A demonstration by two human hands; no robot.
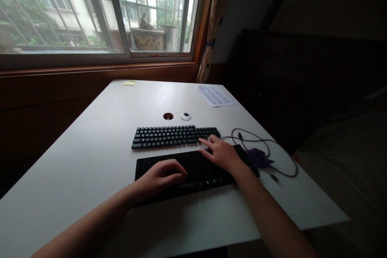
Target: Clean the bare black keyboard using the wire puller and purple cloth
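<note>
My left hand [165, 175] is curled over the left half of a black keyboard base [193, 165], its thumb close to the bent fingers. Whatever those fingers hold, if anything, is hidden. Above the base, black keycaps [165, 136] lie in keyboard-like rows on the desk. My right hand [219, 153] reaches over the base's upper right part, index finger stretched toward the right-hand keycaps and thumb spread below it. A small shiny thing [207, 149] shows between that thumb and finger, too small to name; I see no grip on it.
Right of the base lie a looped black cable [263, 140], a purple cloth [258, 158] and a small dark piece [274, 178]. Behind the keycaps are a round desk hole [168, 116] and a white ring-shaped cover [186, 116]. Printed papers [216, 96] and yellow notes [129, 83] lie farther back.
</note>
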